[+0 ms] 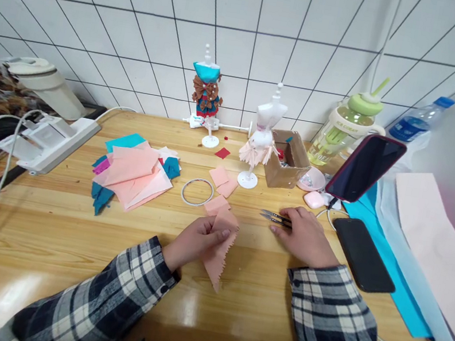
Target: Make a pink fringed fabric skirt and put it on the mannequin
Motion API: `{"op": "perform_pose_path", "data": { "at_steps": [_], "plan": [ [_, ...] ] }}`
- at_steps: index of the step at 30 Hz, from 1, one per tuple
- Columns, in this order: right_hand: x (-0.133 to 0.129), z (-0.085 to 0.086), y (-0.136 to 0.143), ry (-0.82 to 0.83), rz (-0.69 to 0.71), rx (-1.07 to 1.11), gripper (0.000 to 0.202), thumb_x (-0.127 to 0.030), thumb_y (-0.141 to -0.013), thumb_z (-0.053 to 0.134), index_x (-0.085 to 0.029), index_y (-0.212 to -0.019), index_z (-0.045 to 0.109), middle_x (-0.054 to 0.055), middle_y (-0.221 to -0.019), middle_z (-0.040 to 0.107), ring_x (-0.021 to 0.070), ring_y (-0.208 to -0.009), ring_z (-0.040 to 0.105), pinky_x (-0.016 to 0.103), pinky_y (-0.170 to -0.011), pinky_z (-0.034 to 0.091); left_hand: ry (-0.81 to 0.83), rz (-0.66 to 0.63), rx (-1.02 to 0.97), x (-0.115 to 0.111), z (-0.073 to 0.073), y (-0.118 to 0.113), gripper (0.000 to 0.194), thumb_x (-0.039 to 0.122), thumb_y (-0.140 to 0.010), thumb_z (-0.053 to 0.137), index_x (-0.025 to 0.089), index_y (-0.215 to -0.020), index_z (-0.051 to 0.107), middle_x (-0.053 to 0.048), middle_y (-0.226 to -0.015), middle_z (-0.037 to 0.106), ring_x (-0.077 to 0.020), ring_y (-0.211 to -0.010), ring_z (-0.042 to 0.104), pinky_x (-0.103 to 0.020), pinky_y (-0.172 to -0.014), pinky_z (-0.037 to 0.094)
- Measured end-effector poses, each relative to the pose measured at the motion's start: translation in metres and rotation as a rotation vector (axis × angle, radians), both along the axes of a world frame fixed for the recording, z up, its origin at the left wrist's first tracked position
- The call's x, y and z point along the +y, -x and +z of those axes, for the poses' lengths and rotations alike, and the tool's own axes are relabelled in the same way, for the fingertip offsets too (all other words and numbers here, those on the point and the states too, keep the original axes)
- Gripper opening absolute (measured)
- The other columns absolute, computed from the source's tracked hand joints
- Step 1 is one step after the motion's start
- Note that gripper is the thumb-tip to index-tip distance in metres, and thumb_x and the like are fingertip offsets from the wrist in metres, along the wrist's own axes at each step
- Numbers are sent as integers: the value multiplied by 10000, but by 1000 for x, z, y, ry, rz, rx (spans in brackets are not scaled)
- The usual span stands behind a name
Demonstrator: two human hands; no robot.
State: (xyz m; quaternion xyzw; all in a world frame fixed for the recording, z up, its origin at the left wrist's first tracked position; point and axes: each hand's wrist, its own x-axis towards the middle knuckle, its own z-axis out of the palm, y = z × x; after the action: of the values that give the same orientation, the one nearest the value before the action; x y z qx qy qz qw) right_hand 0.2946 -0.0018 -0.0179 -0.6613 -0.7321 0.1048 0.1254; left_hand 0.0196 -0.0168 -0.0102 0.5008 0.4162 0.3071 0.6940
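My left hand (197,242) pinches a peach fabric piece (217,256) between thumb and fingers. One edge of the piece is cut into a jagged fringe, and its point hangs down toward the table's front. My right hand (308,234) lies low on the table, its fingers closed around the dark handles of small thread snips (275,218); the blades point left. Beyond my left hand lie small peach pieces (226,181) and a ring (197,192). A white mini dress form (268,116) wears a peach fringed skirt (255,153).
A second dress form (207,88) wears a teal, brown and red outfit. Fabric sheets (135,170) are piled at left, near a power strip (61,143). At right stand a cardboard box (286,169), a green-lidded bottle (343,129), a propped phone (365,167) and a flat phone (364,254).
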Motion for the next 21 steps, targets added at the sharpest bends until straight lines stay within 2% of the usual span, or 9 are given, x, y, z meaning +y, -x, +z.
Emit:
{"op": "perform_pose_path", "data": {
  "at_steps": [5,10,17,21],
  "plan": [
    [2,-5,7,28,19,24,105,-273,-778,636,-196,-840,598,65,-847,608,218,-837,552,320,-731,383,19,-10,-93,3,-2,1,373,402,-766,706,151,-1037,653,-72,-987,698,-190,-843,629,-283,-730,489],
    [3,-1,9,79,54,71,68,-207,-766,608,-204,-752,542,24,-767,580,178,-742,529,281,-642,344,20,-24,-120,5,-2,3,349,372,-769,713,156,-1037,654,-51,-943,706,-170,-804,633,-254,-700,473],
    [3,-2,9,83,63,91,56,-194,-767,589,-202,-739,542,20,-764,571,170,-734,522,271,-631,336,3,-15,-82,4,-3,4,322,369,-771,710,136,-986,652,-52,-908,695,-168,-778,615,-263,-698,469],
    [3,-3,9,79,66,92,44,-194,-770,583,-203,-746,547,23,-766,572,173,-734,523,271,-629,339,0,-26,-101,4,-4,4,362,373,-779,701,147,-1056,646,-64,-975,697,-188,-832,627,-277,-724,477]
  ]
}}
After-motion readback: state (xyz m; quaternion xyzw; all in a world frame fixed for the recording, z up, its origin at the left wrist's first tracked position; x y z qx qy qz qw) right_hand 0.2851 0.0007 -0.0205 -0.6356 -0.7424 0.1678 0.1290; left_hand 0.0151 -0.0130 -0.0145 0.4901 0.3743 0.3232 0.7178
